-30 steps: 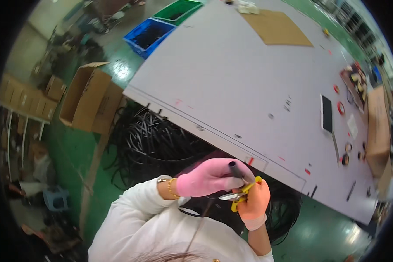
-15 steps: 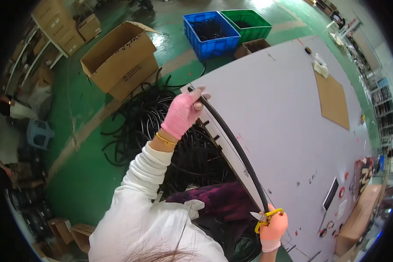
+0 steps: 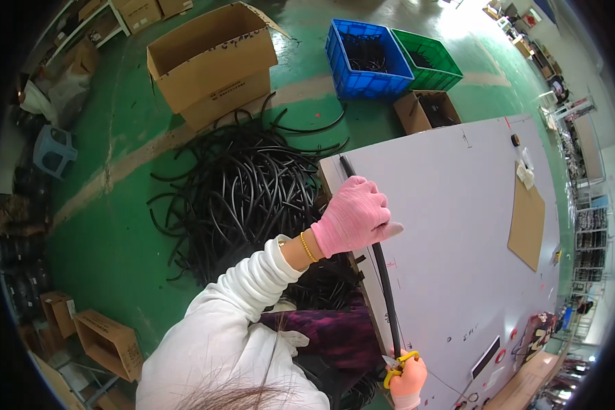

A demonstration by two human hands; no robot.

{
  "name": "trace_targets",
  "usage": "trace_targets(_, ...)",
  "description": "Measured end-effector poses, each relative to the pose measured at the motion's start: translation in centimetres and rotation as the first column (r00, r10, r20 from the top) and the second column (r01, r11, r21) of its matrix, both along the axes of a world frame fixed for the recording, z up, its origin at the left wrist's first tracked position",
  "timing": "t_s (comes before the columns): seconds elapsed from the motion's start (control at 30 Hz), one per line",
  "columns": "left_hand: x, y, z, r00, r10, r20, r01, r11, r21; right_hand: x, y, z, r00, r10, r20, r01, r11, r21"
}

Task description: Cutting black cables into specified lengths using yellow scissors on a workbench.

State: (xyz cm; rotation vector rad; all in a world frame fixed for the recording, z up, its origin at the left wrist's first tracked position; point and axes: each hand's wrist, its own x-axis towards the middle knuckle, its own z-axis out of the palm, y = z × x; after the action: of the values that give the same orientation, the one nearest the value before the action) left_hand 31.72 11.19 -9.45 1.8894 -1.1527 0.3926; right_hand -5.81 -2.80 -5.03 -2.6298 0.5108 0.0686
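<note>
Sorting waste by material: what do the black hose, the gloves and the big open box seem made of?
Hose: likely rubber or soft plastic, matte black, bends easily. Left hand glove: pink knitted fabric, by its texture. Open box: brown corrugated cardboard, folded flaps.

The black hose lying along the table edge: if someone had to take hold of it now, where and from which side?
Grip the bare middle stretch of the black hose, between the left hand pressing it down and the right hand holding yellow-handled cutters at its near end. Come from above, fingers across its width: it lies flat and straight on the white table, so the sides are open.
</note>
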Motion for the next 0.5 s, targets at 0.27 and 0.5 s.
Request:
trace_targets(0.27, 1.3, -0.1, -0.6, 1.000, 0.014, 0.023, -0.015, 0.999, 0.036, 1.9, 0.6, 2.1, 0.986, -0.130, -0.103, 0.145, 0.978, 0.149)
trace_targets(0.5, 3.2, 0.7, -0.9, 1.000, -0.024, -0.012, 0.025, 0.993, 0.115, 2.2, 0.5, 2.6, 0.999, 0.001, -0.041, 0.004, 0.994, 0.113)
